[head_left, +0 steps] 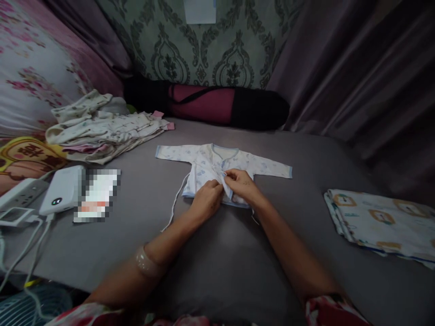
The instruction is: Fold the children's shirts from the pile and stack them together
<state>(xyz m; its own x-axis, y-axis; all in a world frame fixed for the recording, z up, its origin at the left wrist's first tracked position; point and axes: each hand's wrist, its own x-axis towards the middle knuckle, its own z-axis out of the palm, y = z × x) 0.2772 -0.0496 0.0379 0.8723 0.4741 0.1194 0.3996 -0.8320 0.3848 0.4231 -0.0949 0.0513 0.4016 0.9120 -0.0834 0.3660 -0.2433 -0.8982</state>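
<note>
A small white baby shirt [202, 165] with blue trim and a faint blue print lies spread on the grey sheet, its sleeves stretched out to both sides. My left hand [208, 198] is closed on the lower front of the shirt, near the middle. Beside it, my right hand [239, 183] pinches the shirt's front edge, lifting a fold of the cloth. The fingertips of both hands are partly hidden. From the shirt's left side a thin white tie string [175, 201] trails over the sheet; a shorter string shows below the right side.
Piled baby clothes [112, 131] lie at the back left. Nearer are a power bank [64, 190], a power strip [23, 192] with cables and a blurred-out flat item [98, 194]. A folded printed cloth [380, 222] lies right. A long black-and-maroon bag [204, 104] rests against the wall.
</note>
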